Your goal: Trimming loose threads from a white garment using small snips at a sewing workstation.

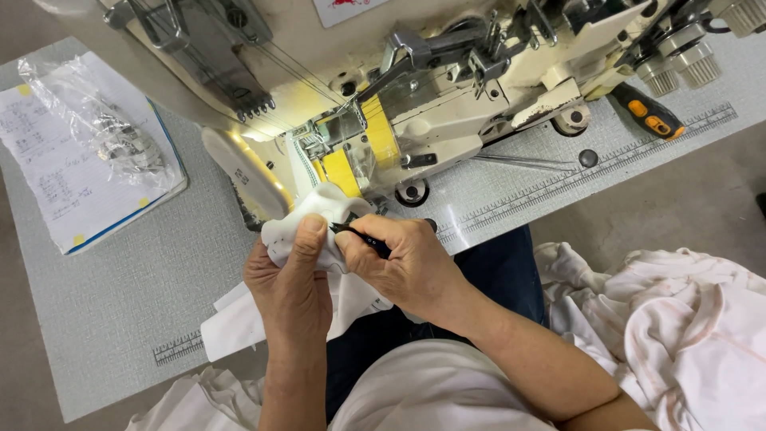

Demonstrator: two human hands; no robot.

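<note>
Hands, 2 of them, meet just in front of 1 cream sewing machine (447,96). The left hand (289,289) is closed around 1 bunched white fabric piece (319,209), thumb pressed on top. The right hand (403,267) pinches 1 small black tool (361,236) against that fabric. Left of the machine, 1 notebook (68,179) lies on the grey table (120,295) under 1 clear plastic bag (104,120).

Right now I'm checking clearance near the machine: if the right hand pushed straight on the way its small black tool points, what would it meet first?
The right hand aims its black tool left, so it would first meet the white fabric, bunched against the left hand's thumb; depth is unclear.
</note>
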